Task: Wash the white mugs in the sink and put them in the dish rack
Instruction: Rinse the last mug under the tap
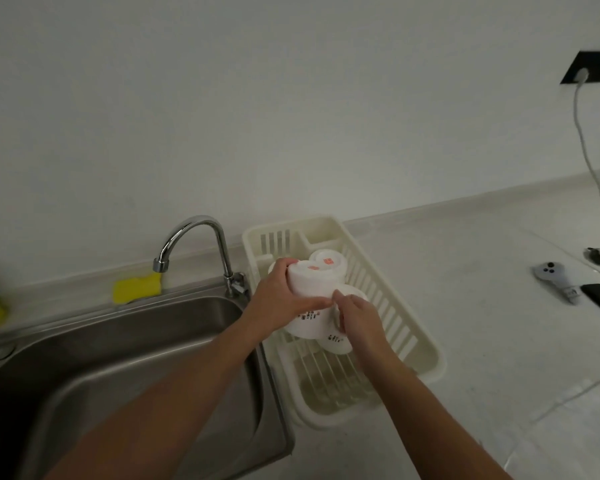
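Your left hand (278,301) wrapped round an upturned white mug (310,284) over the dish rack (414,329), right hand (359,318) gripping its near side, more mugs (329,265) beneath, rack's front half free, sink (118,358) alongside.

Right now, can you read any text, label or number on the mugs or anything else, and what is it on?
None can be read.
Red mark on base of held mug, black print on its side: too blurred.
Red mark on rear mug in dish rack: too blurred.
Black print on lower mug: too blurred.
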Action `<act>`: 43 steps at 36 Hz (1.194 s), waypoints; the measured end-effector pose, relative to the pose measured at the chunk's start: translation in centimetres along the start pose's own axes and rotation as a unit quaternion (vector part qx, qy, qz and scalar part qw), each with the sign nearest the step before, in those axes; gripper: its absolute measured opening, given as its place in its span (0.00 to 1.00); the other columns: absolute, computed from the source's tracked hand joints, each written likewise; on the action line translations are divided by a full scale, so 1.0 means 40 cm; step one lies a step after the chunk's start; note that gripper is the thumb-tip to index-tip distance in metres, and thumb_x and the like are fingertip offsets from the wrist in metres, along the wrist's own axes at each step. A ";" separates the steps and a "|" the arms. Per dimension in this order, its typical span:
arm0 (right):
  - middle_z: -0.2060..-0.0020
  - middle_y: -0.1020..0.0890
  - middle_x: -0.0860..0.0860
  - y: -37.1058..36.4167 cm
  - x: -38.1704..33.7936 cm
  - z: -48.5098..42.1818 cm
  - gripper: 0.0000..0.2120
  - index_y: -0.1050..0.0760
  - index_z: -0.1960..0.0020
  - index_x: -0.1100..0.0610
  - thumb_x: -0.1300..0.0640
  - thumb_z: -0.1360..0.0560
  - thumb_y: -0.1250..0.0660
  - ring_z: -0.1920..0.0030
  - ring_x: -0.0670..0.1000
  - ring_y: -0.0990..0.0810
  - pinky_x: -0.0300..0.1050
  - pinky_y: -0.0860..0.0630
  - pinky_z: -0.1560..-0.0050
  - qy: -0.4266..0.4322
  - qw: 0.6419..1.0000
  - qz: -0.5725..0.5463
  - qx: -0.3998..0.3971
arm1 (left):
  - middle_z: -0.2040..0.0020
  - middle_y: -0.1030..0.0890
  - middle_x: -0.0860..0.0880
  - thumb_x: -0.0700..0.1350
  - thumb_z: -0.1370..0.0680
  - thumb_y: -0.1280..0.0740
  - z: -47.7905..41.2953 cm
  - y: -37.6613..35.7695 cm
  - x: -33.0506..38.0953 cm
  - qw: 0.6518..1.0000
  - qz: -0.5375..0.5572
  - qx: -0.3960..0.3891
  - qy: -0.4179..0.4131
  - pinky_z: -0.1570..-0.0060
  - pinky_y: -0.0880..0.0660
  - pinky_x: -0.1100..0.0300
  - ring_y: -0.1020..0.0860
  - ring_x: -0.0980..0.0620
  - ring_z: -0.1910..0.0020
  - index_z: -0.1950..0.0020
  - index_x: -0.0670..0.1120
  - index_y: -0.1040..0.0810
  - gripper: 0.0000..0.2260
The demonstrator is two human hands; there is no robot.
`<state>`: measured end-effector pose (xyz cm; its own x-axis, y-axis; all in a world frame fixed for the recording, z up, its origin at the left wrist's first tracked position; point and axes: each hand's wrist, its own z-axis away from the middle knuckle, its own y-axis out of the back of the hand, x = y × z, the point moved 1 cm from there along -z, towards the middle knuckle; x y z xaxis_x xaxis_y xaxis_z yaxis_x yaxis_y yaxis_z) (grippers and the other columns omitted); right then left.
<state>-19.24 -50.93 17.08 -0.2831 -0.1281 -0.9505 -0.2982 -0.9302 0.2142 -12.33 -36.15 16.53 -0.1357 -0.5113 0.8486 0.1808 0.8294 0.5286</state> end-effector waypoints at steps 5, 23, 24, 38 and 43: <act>0.68 0.26 0.51 0.013 0.014 -0.012 0.18 0.31 0.66 0.55 0.48 0.19 0.40 0.66 0.49 0.28 0.44 0.32 0.62 0.031 0.995 0.089 -0.013 | 0.38 0.24 0.55 0.60 0.39 0.19 -0.003 -0.007 -0.008 0.999 -0.008 -0.026 0.021 0.51 0.25 0.62 0.24 0.54 0.43 0.29 0.54 0.33 0.42; 0.66 0.18 0.50 0.041 0.042 -0.024 0.12 0.23 0.64 0.58 0.52 0.26 0.29 0.65 0.49 0.20 0.43 0.22 0.62 0.075 0.946 0.295 -0.116 | 0.42 0.25 0.57 0.58 0.46 0.18 -0.041 0.029 0.013 0.980 -0.147 -0.126 -0.039 0.46 0.22 0.55 0.25 0.55 0.44 0.33 0.55 0.31 0.44; 0.65 0.17 0.50 0.042 0.041 -0.024 0.10 0.21 0.63 0.57 0.52 0.28 0.28 0.63 0.50 0.19 0.44 0.21 0.59 0.079 0.943 0.297 -0.126 | 0.41 0.25 0.57 0.58 0.47 0.18 -0.037 0.031 0.011 0.980 -0.144 -0.126 -0.047 0.46 0.23 0.55 0.25 0.55 0.43 0.33 0.55 0.32 0.45; 0.67 0.18 0.46 0.072 0.037 -0.003 0.05 0.18 0.64 0.51 0.53 0.31 0.24 0.67 0.42 0.22 0.34 0.27 0.59 0.051 0.887 0.398 -0.229 | 0.35 0.30 0.55 0.58 0.42 0.18 0.036 0.007 0.020 0.949 -0.240 -0.181 -0.100 0.45 0.25 0.54 0.28 0.53 0.40 0.30 0.54 0.40 0.47; 0.63 0.15 0.46 0.114 0.014 -0.005 0.04 0.16 0.55 0.54 0.58 0.30 0.25 0.65 0.39 0.19 0.33 0.24 0.59 0.039 0.883 0.379 -0.275 | 0.33 0.32 0.54 0.64 0.41 0.20 0.054 -0.014 0.018 0.948 -0.245 -0.184 -0.083 0.41 0.26 0.53 0.28 0.52 0.37 0.28 0.54 0.41 0.50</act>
<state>-20.56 -55.30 17.49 -0.1423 -0.7881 -0.5988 0.4427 -0.5918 0.6736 -14.63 -36.48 16.81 -0.4369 -0.7477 0.5001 0.3799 0.3506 0.8560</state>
